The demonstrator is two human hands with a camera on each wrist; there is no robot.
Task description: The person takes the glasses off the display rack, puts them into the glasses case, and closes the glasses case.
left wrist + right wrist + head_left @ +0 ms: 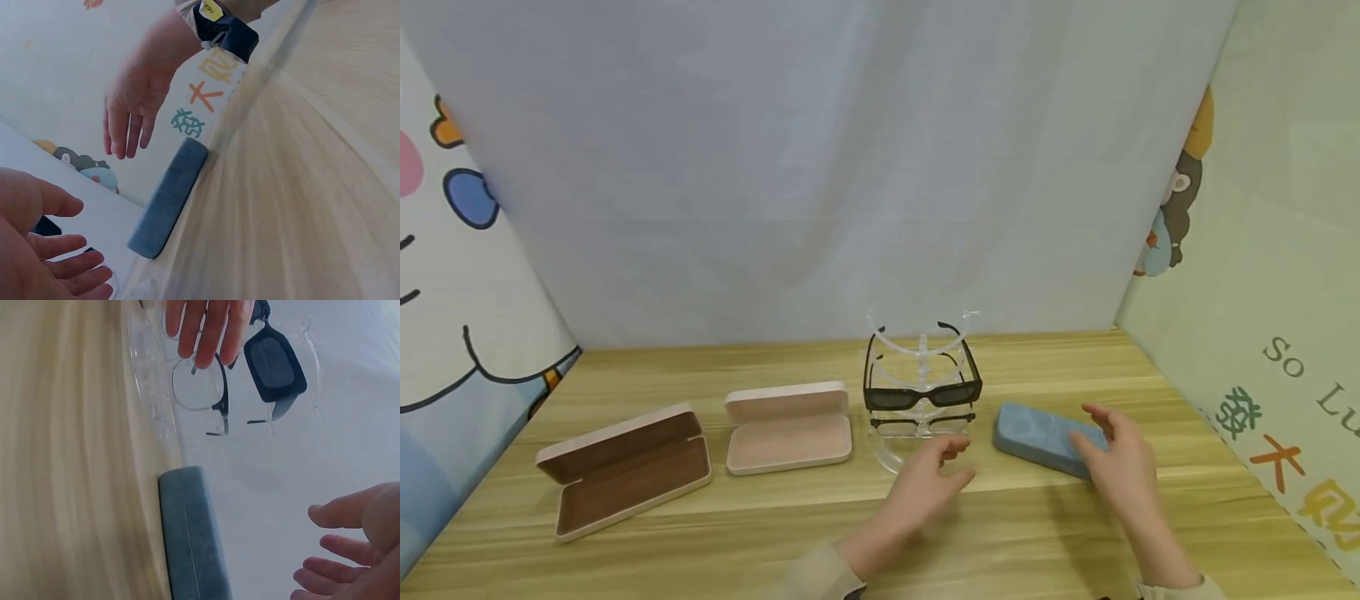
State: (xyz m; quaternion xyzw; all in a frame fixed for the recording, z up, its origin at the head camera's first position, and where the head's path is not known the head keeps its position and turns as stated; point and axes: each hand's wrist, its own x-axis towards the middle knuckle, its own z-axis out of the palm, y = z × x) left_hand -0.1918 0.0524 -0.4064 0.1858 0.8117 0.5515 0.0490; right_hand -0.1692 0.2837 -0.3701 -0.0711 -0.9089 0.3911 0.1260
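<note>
A blue glasses case [1045, 437], closed, lies on the table right of a clear display stand [922, 358]. My right hand [1122, 467] is over the right end of this case, fingers spread and relaxed; in the right wrist view a gap shows between the hand [356, 550] and the case [194, 537]. My left hand [921, 492] hovers in front of the stand, fingers loosely bent, holding nothing. On the stand sit black sunglasses [922, 395] and, below them, thin-framed glasses [922, 426]. The left wrist view shows the blue case [169, 200] beyond my left hand [44, 244].
Two open cases stand left of the display stand: a pale pink one [790, 446] and, farther left, one with a brown lining [632, 492]. A pale cloth [820, 183] hangs behind the wooden table [760, 533]; printed panels flank both sides.
</note>
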